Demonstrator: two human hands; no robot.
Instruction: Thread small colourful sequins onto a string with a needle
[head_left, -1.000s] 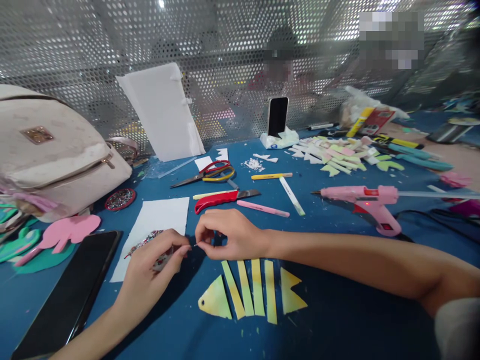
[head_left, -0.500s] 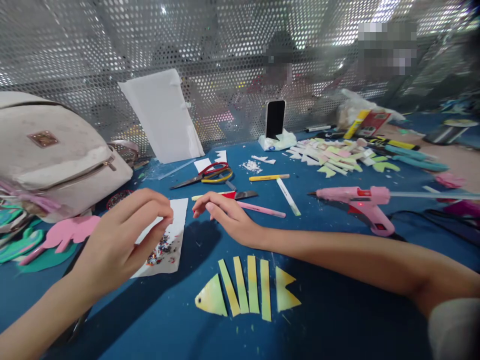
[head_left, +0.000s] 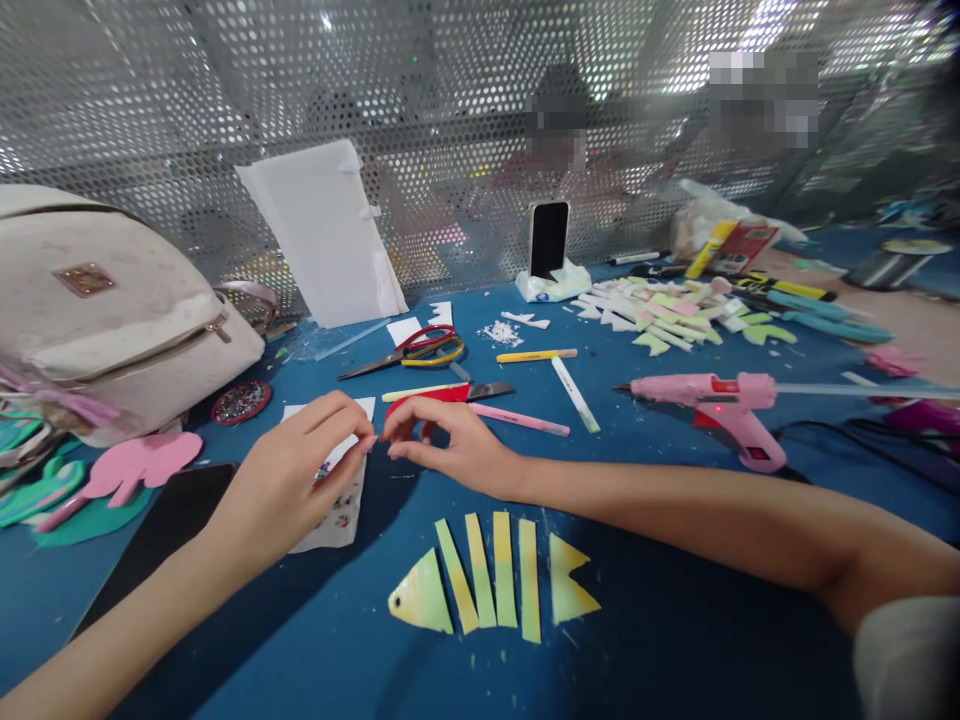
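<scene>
Left hand [head_left: 285, 475]: over the paper [head_left: 365, 412]; thumb and index fingertips brought together, too small to tell whether they pinch anything.
Right hand [head_left: 461, 445]: fingers curled, their tips just beside the left fingertips; cannot tell whether they grasp something.
Beads [head_left: 345, 515]: small, mixed colours, on the paper, partly hidden by the left hand.
Fish: yellow-green pieces laid out nearer the wearer than the right hand; head [head_left: 421, 595] with a dark eye on the left, four strips [head_left: 505, 570] in the middle, notched tail [head_left: 571, 582] on the right, all apart.
Knife [head_left: 491, 390]: just beyond the right hand, red handle partly covered.
Pens: yellow pen [head_left: 538, 356], white pen [head_left: 576, 395] and pink pen [head_left: 525, 420], near the knife.
Scissors [head_left: 436, 350]: beyond the knife.
Glue gun [head_left: 705, 390]: pink, right side of the blue surface [head_left: 675, 610].
</scene>
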